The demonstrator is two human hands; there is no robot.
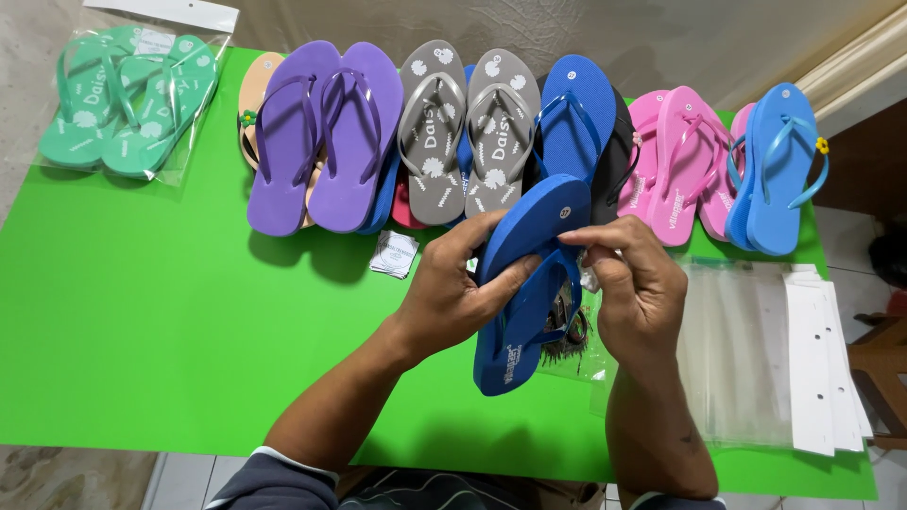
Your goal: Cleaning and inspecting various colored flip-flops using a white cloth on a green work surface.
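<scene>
Blue flip-flop [525,283] between both hands [548,293]

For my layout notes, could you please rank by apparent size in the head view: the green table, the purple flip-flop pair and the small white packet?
1. green table
2. purple flip-flop pair
3. small white packet

Bagged green sandals [128,99] far left; purple pair [326,132]; clear bags [746,359] right.

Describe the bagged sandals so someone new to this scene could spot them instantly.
Start at the green table and go to its far left corner. There lies a pair of mint-green flip-flops in a clear plastic bag. Every other pair in the back row is unbagged and stacked close together.
</scene>
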